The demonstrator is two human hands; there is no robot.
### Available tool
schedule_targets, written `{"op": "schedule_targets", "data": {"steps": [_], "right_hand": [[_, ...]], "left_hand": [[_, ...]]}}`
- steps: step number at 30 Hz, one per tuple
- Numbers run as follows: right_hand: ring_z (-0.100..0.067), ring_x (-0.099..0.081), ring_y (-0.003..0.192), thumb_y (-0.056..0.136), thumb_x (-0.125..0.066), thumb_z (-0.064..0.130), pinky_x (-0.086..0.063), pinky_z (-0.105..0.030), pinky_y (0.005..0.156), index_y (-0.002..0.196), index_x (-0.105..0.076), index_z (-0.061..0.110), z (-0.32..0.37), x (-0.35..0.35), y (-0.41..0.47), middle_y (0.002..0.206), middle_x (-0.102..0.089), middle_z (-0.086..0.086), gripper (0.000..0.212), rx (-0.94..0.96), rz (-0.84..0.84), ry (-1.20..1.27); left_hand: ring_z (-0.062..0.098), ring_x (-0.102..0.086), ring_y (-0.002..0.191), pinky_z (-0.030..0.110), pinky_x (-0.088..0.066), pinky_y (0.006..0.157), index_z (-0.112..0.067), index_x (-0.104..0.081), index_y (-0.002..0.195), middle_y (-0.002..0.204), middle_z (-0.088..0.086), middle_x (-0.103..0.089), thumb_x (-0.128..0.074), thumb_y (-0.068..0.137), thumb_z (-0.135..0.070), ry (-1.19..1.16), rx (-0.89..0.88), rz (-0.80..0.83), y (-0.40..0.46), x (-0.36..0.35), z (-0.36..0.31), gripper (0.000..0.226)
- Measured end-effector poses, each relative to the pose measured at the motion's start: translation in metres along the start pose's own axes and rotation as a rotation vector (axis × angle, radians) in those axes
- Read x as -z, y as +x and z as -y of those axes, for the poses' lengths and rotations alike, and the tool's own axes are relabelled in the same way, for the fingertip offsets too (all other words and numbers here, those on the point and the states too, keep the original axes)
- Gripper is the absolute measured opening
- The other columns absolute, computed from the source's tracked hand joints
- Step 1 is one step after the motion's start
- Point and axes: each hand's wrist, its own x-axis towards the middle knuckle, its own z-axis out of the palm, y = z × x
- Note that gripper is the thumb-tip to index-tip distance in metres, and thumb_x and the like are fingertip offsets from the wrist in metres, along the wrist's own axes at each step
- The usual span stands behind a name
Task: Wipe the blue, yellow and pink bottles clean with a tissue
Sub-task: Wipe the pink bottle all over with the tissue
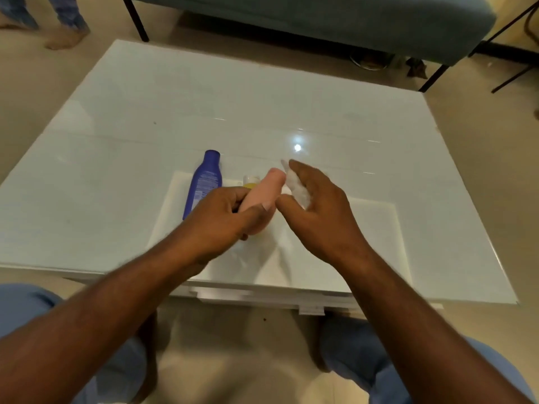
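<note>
Pink bottle (264, 191): held above the surface (291, 112), left hand (224, 220) closed round its lower body, top pointing away. Likely light, stiff, smooth plastic; grip low, leaving the upper part free to wipe. Right hand (316, 205) loosely curled round a crumpled tissue (297, 191), soft, beside the bottle's top. Blue bottle (202, 185) lies flat, left. Yellow bottle (250, 182) mostly hidden behind the pink; probably lying down. Nothing obstructs.

Blue bottle (202, 182), pink bottle (264, 191), white tissue (297, 191), white table (233, 106).
</note>
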Motion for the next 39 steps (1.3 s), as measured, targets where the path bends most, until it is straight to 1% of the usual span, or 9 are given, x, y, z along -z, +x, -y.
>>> {"op": "schedule_targets", "data": {"steps": [3, 5, 9, 13, 17, 21, 27, 33, 39], "right_hand": [[-0.008, -0.035, 0.157, 0.108, -0.052, 0.022, -0.029, -0.03, 0.129, 0.166, -0.035, 0.027, -0.003, 0.001, 0.003, 0.171, -0.036, 0.009, 0.06, -0.049, 0.023, 0.19], [-0.011, -0.048, 0.148, 0.11, -0.049, 0.015, -0.038, -0.024, 0.123, 0.161, -0.046, 0.023, -0.007, -0.001, 0.004, 0.162, -0.051, 0.006, 0.051, -0.011, -0.002, 0.172], [-0.017, -0.076, 0.101, 0.105, -0.061, 0.005, -0.063, -0.04, 0.094, 0.126, -0.076, 0.013, -0.012, -0.001, 0.008, 0.11, -0.079, -0.004, 0.027, 0.1, -0.166, 0.131], [0.004, -0.067, 0.081, 0.101, -0.074, 0.031, -0.049, -0.005, 0.074, 0.107, -0.079, 0.018, -0.012, 0.002, 0.01, 0.093, -0.075, 0.011, 0.014, 0.139, -0.3, 0.016], [-0.002, -0.067, 0.085, 0.097, -0.076, 0.041, -0.044, -0.005, 0.068, 0.098, -0.075, 0.019, -0.006, -0.017, 0.001, 0.093, -0.074, 0.009, 0.022, 0.129, -0.183, 0.006], [-0.003, -0.062, 0.079, 0.101, -0.071, 0.042, -0.045, -0.013, 0.068, 0.095, -0.068, 0.019, -0.006, -0.001, 0.01, 0.086, -0.068, 0.01, 0.024, 0.083, -0.332, 0.08], [-0.007, -0.062, 0.078, 0.097, -0.077, 0.03, -0.052, -0.018, 0.068, 0.093, -0.065, 0.015, 0.001, -0.022, -0.005, 0.084, -0.065, 0.006, 0.019, 0.215, -0.196, 0.124], [-0.006, -0.061, 0.078, 0.099, -0.074, 0.042, -0.055, -0.032, 0.074, 0.089, -0.065, 0.021, -0.006, 0.002, 0.009, 0.084, -0.066, 0.01, 0.025, 0.043, -0.358, 0.204], [-0.023, -0.071, 0.086, 0.097, -0.078, 0.029, -0.062, -0.045, 0.076, 0.094, -0.068, 0.01, -0.002, -0.017, -0.004, 0.089, -0.071, -0.004, 0.022, 0.095, -0.196, 0.201]], "left_hand": [[0.009, -0.072, 0.088, 0.022, -0.058, 0.07, -0.033, -0.071, 0.109, 0.097, -0.012, -0.074, -0.063, 0.095, -0.053, -0.04, 0.031, -0.022, 0.003, 0.004, 0.0, 0.025], [0.012, -0.07, 0.094, 0.025, -0.058, 0.074, -0.03, -0.068, 0.124, 0.105, -0.012, -0.071, -0.064, 0.096, -0.047, -0.039, 0.049, -0.031, 0.003, 0.004, 0.001, 0.033], [0.015, -0.069, 0.099, 0.027, -0.058, 0.077, -0.023, -0.063, 0.138, 0.117, -0.007, -0.07, -0.065, 0.097, -0.045, -0.035, 0.045, -0.027, 0.004, 0.002, 0.002, 0.047], [0.014, -0.069, 0.096, 0.021, -0.057, 0.07, -0.026, -0.066, 0.131, 0.108, -0.011, -0.071, -0.066, 0.096, -0.047, -0.009, 0.015, -0.023, 0.005, 0.002, 0.002, 0.041], [0.009, -0.073, 0.09, 0.017, -0.058, 0.063, -0.031, -0.073, 0.112, 0.093, -0.013, -0.075, -0.066, 0.091, -0.059, -0.071, -0.018, -0.066, 0.004, 0.003, -0.001, 0.035], [-0.008, -0.068, 0.089, 0.008, -0.053, 0.059, -0.042, -0.067, 0.099, 0.094, -0.021, -0.073, -0.065, 0.096, -0.05, 0.006, -0.074, 0.033, 0.0, 0.001, -0.004, 0.009], [0.012, -0.072, 0.085, 0.018, -0.058, 0.064, -0.039, -0.071, 0.09, 0.084, -0.011, -0.074, -0.058, 0.099, -0.049, -0.088, -0.044, -0.074, 0.0, -0.001, -0.007, 0.019], [0.022, -0.072, 0.105, 0.031, -0.059, 0.079, -0.021, -0.072, 0.123, 0.111, 0.0, -0.077, -0.058, 0.102, -0.044, -0.189, 0.026, 0.023, -0.006, -0.003, -0.009, 0.034], [0.019, -0.071, 0.099, 0.034, -0.063, 0.085, -0.027, -0.073, 0.112, 0.103, -0.002, -0.075, -0.057, 0.103, -0.042, -0.179, 0.025, -0.081, -0.002, 0.004, -0.011, 0.024]]}}
